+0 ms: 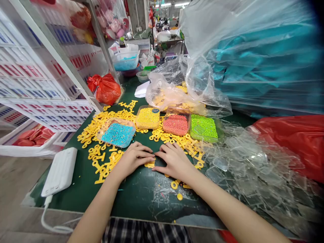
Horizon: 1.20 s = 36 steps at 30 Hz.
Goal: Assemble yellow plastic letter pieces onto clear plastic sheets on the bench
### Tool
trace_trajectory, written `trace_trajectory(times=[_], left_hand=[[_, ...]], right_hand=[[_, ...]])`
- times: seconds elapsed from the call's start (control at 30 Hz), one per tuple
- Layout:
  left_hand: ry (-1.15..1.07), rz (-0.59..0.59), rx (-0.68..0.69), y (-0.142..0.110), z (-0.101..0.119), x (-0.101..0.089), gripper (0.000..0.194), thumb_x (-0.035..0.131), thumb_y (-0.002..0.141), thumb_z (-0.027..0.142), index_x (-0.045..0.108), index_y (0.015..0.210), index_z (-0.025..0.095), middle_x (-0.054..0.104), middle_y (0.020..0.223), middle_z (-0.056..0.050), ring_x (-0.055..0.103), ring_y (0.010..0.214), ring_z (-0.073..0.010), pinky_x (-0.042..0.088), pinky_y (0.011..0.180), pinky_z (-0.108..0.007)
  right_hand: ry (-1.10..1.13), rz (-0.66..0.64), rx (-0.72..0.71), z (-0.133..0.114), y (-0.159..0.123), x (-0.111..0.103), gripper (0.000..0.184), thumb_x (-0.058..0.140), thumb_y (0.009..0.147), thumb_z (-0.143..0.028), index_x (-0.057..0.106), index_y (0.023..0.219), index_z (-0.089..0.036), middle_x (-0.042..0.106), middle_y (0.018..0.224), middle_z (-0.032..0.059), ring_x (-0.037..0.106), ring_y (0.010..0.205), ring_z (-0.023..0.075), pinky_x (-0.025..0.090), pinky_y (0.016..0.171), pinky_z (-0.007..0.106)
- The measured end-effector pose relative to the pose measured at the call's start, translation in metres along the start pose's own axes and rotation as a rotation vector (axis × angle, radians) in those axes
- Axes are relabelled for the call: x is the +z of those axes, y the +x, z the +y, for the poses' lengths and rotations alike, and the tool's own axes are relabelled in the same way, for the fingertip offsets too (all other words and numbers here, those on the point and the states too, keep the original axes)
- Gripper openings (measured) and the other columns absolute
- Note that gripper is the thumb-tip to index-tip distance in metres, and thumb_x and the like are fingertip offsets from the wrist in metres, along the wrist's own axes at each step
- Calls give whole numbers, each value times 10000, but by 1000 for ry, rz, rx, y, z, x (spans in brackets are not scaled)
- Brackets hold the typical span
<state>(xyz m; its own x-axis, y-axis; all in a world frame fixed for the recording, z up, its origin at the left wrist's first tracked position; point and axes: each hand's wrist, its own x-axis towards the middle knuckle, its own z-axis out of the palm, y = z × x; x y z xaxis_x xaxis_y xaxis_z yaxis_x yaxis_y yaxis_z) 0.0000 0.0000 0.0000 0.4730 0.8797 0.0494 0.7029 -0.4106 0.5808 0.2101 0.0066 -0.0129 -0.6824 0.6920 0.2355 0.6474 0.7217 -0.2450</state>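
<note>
left hand [135,157] — fingertips on flat yellow piece [150,163], green tabletop [136,199]

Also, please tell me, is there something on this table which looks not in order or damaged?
Yes, slightly. The blue-bead tray sits at an angle among scattered yellow pieces. Near the front edge, one yellow disc lies apart, and the green tabletop looks scuffed.

Green table [136,199] (beads [118,134] blue).

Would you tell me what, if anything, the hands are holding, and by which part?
It cannot be told: a yellow piece shows between the left hand and the right hand, but the fingers hide any grip.
</note>
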Motion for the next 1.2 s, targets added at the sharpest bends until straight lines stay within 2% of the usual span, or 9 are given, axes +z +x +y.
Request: trace_trajectory(times=[0.13,0.3,0.53,0.67,0.77,0.87,0.97,1.1,1.2], left_hand=[[55,69,-19,0,-2,-4,201,585,914,380,742,903,255,711,956,-26,559,926,-214,405,874,-396],[83,2,-34,-1,-5,-5,190,630,878,405,719,860,238,679,909,-19,558,906,-207,401,870,-380],[79,44,-10,3,3,-3,173,641,875,384,693,830,225,685,890,-12,574,875,-198,417,826,-355],[122,257,8,31,10,-25,225,559,924,371,695,874,200,716,891,-31,614,846,-188,443,811,-329],[332,343,-65,69,12,-53,276,507,942,356,710,931,169,729,950,-67,627,885,-215,446,824,-330],[638,65,-182,111,13,-77,283,518,927,361,739,963,187,737,1013,-76,624,992,-259,424,878,-350],[779,-181,-275,142,10,-85,187,636,837,317,769,912,209,747,1000,-82,631,1016,-288,420,870,-346],[780,-298,-320,160,6,-80,113,707,751,274,783,831,246,765,917,-44,673,897,-254,436,792,-302],[781,-310,-340,163,5,-75,116,695,750,270,782,825,253,767,907,-34,675,901,-244,432,796,-290]], right_hand=[[24,-19,4,-1,1,0,426,652,821,-559,698,1003,-176,615,934,71,522,940,249,357,819,371],[76,-25,14,-2,1,0,366,674,821,-515,706,988,-191,618,952,70,518,936,241,355,820,363],[53,-24,11,-2,1,1,350,661,834,-516,716,977,-201,610,934,58,506,915,229,341,800,356],[-26,-2,-59,0,2,1,372,646,840,-533,721,961,-188,613,889,64,502,891,233,325,778,357],[-35,16,-86,2,3,0,392,660,823,-549,723,962,-189,616,875,61,502,880,231,315,789,359],[-37,27,-96,4,4,-1,400,675,807,-558,725,945,-186,619,877,60,503,879,229,314,799,361],[-48,31,-99,5,4,-2,404,672,806,-561,728,919,-177,622,878,62,506,885,232,321,800,362],[-19,20,-99,9,5,-2,420,667,798,-583,731,923,-187,623,887,58,513,899,232,329,844,378],[5,17,-96,12,6,-2,427,671,786,-596,736,914,-194,627,909,62,516,915,236,327,873,398]])
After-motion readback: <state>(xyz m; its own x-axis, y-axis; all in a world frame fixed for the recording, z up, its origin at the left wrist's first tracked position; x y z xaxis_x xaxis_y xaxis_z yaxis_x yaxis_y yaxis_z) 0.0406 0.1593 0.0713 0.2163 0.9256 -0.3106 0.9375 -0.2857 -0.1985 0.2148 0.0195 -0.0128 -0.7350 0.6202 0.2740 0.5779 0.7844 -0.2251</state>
